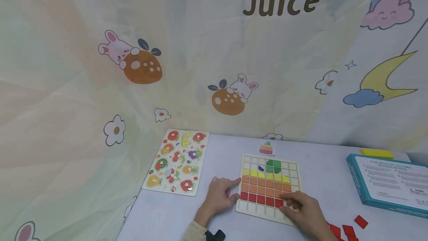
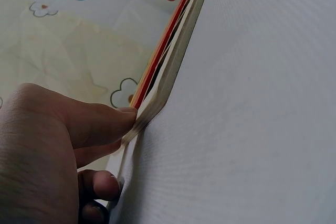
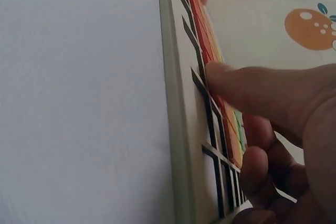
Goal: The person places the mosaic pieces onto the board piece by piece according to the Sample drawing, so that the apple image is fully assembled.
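Observation:
A white grid board [image 1: 260, 211] lies on the table with rows of red, orange and yellow tiles, a green rounded shape [image 1: 273, 166] and a small blue piece [image 1: 261, 168]. My left hand [image 1: 218, 196] touches the board's left edge with its forefinger and thumb spread apart. At the right end of the red row, my right hand [image 1: 305, 211] pinches a red square tile [image 1: 279, 203] between thumb and forefinger. The right wrist view shows that thumb [image 3: 220, 74] against the red row. Part of the board's lower right is hidden behind this hand.
Several loose red tiles [image 1: 361, 221] lie at the lower right. A small picture card [image 1: 267, 147] is behind the board. A fruit puzzle board [image 1: 175, 163] lies to the left. On the right are a teal-edged box [image 1: 391, 181] and a yellow block [image 1: 377, 153]. A printed curtain [image 1: 187, 47] hangs behind.

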The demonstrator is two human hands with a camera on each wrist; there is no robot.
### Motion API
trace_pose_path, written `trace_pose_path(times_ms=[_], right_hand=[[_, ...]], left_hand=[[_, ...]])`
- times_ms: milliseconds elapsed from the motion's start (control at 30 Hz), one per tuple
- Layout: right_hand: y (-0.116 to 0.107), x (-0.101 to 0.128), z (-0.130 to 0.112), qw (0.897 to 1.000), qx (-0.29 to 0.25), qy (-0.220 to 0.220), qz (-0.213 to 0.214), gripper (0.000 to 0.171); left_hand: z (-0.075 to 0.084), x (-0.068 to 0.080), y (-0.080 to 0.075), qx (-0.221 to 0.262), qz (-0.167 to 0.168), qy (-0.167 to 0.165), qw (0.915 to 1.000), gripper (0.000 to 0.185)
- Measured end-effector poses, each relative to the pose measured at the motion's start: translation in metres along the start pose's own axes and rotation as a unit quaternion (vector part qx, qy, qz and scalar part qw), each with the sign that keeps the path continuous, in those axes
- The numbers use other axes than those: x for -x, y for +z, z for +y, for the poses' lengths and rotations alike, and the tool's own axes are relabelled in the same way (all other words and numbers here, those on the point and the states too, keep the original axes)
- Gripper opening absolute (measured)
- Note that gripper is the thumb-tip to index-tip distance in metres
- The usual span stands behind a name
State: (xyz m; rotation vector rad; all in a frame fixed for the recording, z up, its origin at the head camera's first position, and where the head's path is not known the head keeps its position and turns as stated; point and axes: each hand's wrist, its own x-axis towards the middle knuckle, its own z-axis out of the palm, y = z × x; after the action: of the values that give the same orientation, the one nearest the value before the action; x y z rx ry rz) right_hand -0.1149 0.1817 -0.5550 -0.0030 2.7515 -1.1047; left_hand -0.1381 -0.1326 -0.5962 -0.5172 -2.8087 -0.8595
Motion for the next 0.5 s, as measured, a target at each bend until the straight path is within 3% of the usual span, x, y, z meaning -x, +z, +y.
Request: trace_pose_path(times_ms=[200,333,500], right_hand=[[-0.029,0.005,0.015,0.999,0.011,0.038,-0.008,0.057],[-0.057,0.008,0.039,0.995,0.037,0.076,-0.049,0.085],[-0.081,0.013,0.071,0.986,0.070,0.107,-0.104,0.102]], left_hand=[[0.001,-0.001,0.000,-0.002,-0.003,-0.004,1.0000,0.050],[0.001,-0.001,0.000,-0.002,-0.003,-0.005,1.0000,0.049],[0.000,-0.001,0.001,-0.003,-0.007,-0.007,0.9999,0.050]])
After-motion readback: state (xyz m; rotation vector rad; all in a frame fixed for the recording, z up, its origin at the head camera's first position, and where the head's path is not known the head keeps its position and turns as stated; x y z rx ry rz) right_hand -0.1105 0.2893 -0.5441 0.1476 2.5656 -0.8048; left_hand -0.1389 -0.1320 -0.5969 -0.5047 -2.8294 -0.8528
